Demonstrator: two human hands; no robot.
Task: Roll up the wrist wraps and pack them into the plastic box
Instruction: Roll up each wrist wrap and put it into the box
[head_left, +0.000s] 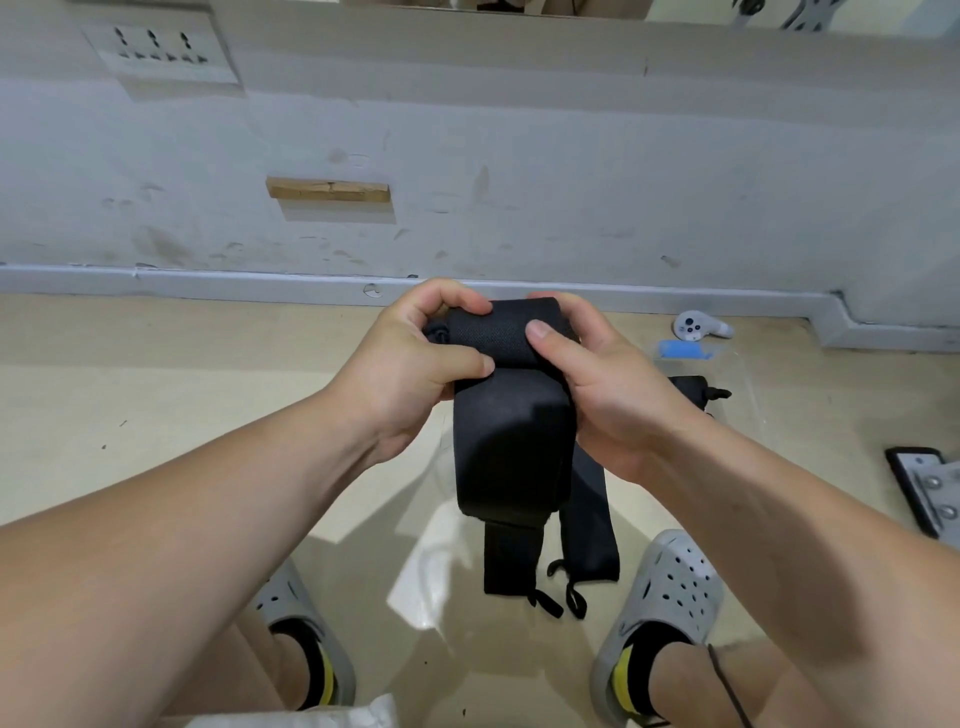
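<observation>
Both hands pinch one black wrist wrap (506, 426) at its rolled top end, held in the air in front of the person. The left hand (415, 358) curls round the roll's left end, thumb pressed on the front. The right hand (608, 384) grips the right end, thumb flat across the fabric. Below the roll, the unrolled length hangs straight down between the knees, and its lower edge and a narrower strap reach toward the floor. A second black wrap (592, 519) lies flat on the floor just right of the hanging one, its looped end between the two grey clogs (670, 597). The clear plastic box (740, 374) sits on the floor to the right, beyond the right wrist. It holds a blue item (680, 349) and a dark roll (691, 389), and its walls are hard to trace. A white controller (696, 327) lies just behind it, near the skirting board (208, 280) that runs along the wall. A dark device (919, 483) sits at the right edge. A wide stretch of tan floor (156, 395) spreads left of the left arm up to the skirting.
</observation>
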